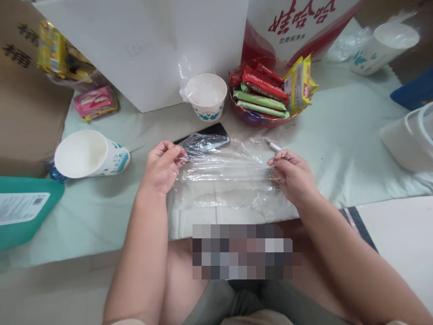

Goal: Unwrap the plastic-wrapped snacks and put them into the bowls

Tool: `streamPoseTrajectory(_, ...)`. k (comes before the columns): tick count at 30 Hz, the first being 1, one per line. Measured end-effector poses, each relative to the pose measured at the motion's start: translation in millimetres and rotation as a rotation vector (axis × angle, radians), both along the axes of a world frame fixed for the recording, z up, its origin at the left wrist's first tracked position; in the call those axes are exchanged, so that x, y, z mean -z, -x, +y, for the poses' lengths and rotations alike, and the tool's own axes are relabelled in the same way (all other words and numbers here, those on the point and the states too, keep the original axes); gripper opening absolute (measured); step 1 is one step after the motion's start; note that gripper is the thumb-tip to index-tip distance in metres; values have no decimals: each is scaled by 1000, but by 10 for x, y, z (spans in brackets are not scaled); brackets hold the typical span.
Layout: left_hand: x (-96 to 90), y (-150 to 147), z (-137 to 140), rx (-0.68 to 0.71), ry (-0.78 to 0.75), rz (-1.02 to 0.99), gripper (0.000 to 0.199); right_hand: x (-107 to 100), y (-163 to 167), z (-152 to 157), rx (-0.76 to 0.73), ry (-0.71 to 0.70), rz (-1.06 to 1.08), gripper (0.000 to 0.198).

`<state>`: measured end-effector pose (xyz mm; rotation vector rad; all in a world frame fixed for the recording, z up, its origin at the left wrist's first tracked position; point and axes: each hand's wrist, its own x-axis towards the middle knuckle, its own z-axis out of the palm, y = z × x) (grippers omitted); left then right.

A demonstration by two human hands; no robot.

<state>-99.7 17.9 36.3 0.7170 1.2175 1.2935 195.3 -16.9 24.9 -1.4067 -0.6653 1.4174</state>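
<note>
A sheet of clear plastic film [230, 185], perhaps a thin bag, is stretched between my two hands above the near edge of the cloth-covered table. My left hand [164, 167] pinches its left side with the fingertips. On the opposite side, my right hand [292, 174] grips the film between thumb and fingers. Behind the film lies a black phone [218, 133], partly covered by it. A white pen-like stick [274, 146] rests just beyond my right fingertips. A paper cup [209, 97] with clear plastic over its mouth stands behind the phone.
A bowl [260, 121] of wrapped snacks stands at the back. On the left, an open paper cup [84, 153] lies tilted near a green container [30, 207]. A white box [152, 49] rises behind. Another plastic-covered cup [382, 49] and a white bucket [411, 140] are at right.
</note>
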Motion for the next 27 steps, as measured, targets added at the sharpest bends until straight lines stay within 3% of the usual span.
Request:
streamPoseTrajectory(5, -18, -33, -30, 184, 85, -29, 60, 18, -8, -3, -9, 1, -22, 24)
streamPoseTrajectory(7, -16, -10, -44, 294, 127, 26, 58, 16, -8, -5, -5, 10, -28, 24)
streamPoseTrajectory(10, -16, 41, -76, 593, 211, 85, 44, 8, -4, -8, 10, 25, -35, 24)
streamPoseTrajectory(12, -24, 62, -95, 685, 220, 91, 36, 4, -2, -9, 8, 30, -36, 25)
streamPoseTrajectory(17, -59, 61, -78, 440, 92, 6, 36, 7, -5, -6, -15, 15, -43, 25)
streamPoseTrajectory(21, -77, 35, -43, 246, 126, 63, 23, 8, -7, -5, -15, 2, -36, 25)
streamPoseTrajectory(23, -82, 19, -42, 199, 129, 98, 17, 7, -7, -6, -13, 2, -31, 25)
streamPoseTrajectory(27, -93, -9, -59, 231, 98, 149, 16, 4, -6, -10, -23, 6, -36, 23)
